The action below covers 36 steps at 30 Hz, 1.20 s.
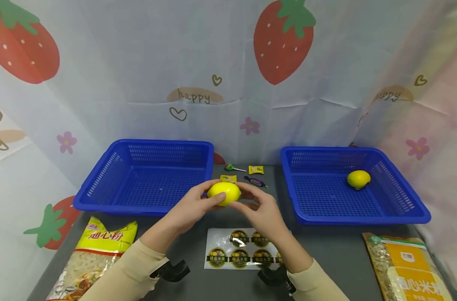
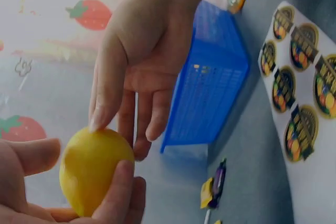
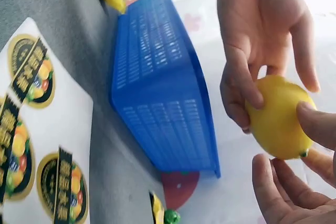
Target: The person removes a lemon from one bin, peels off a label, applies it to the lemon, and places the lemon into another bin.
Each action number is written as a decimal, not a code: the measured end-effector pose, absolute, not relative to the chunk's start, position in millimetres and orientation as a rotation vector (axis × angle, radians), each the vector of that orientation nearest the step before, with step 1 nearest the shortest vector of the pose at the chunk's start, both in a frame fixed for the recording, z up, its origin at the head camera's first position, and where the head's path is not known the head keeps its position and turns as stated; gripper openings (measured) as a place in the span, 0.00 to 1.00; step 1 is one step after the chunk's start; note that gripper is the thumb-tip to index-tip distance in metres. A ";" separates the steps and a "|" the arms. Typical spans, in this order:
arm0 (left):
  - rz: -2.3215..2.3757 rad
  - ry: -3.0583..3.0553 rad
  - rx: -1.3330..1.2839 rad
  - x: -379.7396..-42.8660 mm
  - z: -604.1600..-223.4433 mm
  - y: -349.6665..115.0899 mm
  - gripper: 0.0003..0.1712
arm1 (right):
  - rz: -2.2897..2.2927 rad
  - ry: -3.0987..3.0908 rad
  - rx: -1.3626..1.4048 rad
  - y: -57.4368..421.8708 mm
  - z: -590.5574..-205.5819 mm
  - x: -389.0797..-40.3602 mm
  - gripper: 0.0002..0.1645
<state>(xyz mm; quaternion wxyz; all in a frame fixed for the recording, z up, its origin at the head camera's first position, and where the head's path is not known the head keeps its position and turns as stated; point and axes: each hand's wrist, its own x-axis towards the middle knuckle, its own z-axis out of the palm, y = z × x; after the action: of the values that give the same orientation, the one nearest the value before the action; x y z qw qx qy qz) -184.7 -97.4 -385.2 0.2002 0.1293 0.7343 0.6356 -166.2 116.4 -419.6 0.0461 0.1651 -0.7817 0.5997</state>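
A yellow lemon (image 1: 224, 193) is held up between both hands, over the middle of the table. My left hand (image 1: 192, 207) grips it from the left, thumb across the near side. From the right, my right hand (image 1: 264, 211) pinches its other end; in the right wrist view the right thumb (image 3: 317, 124) presses on the lemon (image 3: 278, 119), with fingers below it. Under the hands lies a white sheet of round fruit stickers (image 1: 232, 248), partly covered by the right forearm. A second lemon (image 1: 358, 179) lies in the right blue basket (image 1: 364, 220).
Another blue basket (image 1: 96, 205) stands at the left. Between the baskets lie a lollipop (image 1: 230, 167), yellow-wrapped sweets (image 1: 256, 169) and a purple-wrapped sweet (image 1: 255, 181). Food bags flank the front: a yellow-topped one (image 1: 100, 251) left, an orange-labelled one (image 1: 409, 267) right. A printed curtain (image 1: 145, 75) hangs behind.
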 end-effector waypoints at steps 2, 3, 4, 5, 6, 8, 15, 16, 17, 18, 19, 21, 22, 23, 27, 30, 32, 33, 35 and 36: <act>1.809 2.011 0.385 -183.5 -387.1 -96.6 0.34 | 1.868 -2.382 0.490 121.3 -420.0 -165.5 0.31; 1.828 1.997 0.394 -182.8 -387.8 -95.9 0.33 | 1.882 -2.378 0.481 123.6 -420.1 -165.3 0.31; 1.849 1.988 0.400 -182.0 -388.6 -95.0 0.32 | 1.894 -2.373 0.471 125.9 -420.2 -165.1 0.30; 1.863 1.989 0.405 -181.2 -389.1 -93.6 0.31 | 1.905 -2.365 0.465 128.0 -420.4 -165.1 0.30; 1.876 1.996 0.406 -180.7 -390.3 -91.7 0.31 | 1.917 -2.359 0.457 129.9 -420.6 -165.1 0.30; 1.900 2.019 0.398 -179.7 -393.1 -86.3 0.29 | 1.924 -2.356 0.424 133.1 -421.0 -165.0 0.29; 1.885 2.202 0.298 -176.4 -413.0 -61.6 0.28 | 1.901 -2.398 0.286 141.0 -431.5 -163.9 0.32; 1.869 2.238 0.283 -176.4 -416.0 -58.5 0.29 | 1.897 -2.407 0.261 142.7 -434.7 -164.6 0.33; 1.854 2.266 0.271 -176.7 -418.7 -55.7 0.29 | 1.894 -2.414 0.238 144.2 -437.9 -165.4 0.34; 1.845 2.281 0.257 -177.4 -421.3 -53.3 0.29 | 1.892 -2.422 0.219 145.7 -441.2 -166.5 0.34; 1.832 2.300 0.256 -178.5 -424.3 -51.5 0.28 | 1.889 -2.431 0.201 147.2 -444.6 -167.4 0.35; 1.808 2.320 0.238 -181.9 -431.5 -48.3 0.28 | 1.886 -2.455 0.165 149.9 -451.3 -169.9 0.35; 1.797 2.329 0.227 -184.1 -435.9 -46.9 0.28 | 1.886 -2.467 0.159 151.0 -454.7 -171.0 0.34; 1.793 2.329 0.214 -186.1 -440.1 -45.5 0.28 | 1.885 -2.479 0.151 151.8 -457.9 -172.0 0.34; 1.782 2.350 0.171 -193.9 -458.9 -38.7 0.26 | 1.900 -2.508 0.091 154.0 -470.3 -175.9 0.34; 1.763 2.392 0.159 -197.5 -470.1 -33.1 0.24 | 1.905 -2.510 0.045 155.3 -478.7 -179.3 0.33; 1.745 2.416 0.164 -199.6 -476.0 -30.1 0.23 | 1.889 -2.516 0.020 156.0 -483.5 -181.4 0.32; 1.737 2.423 0.164 -200.6 -478.4 -28.9 0.23 | 1.871 -2.526 0.012 156.5 -486.0 -182.6 0.32; 1.732 2.422 0.160 -202.7 -482.8 -27.6 0.23 | 1.840 -2.546 -0.004 156.5 -490.3 -184.7 0.31; 1.730 2.419 0.154 -203.7 -484.7 -27.5 0.23 | 1.830 -2.557 -0.015 156.4 -492.4 -185.9 0.31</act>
<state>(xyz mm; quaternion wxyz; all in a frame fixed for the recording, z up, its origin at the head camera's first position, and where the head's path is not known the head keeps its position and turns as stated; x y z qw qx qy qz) -203.7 -27.5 -484.7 0.0817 0.0516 0.8095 0.5791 -185.9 156.4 -492.4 -0.0012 -0.0049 -0.8132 0.5819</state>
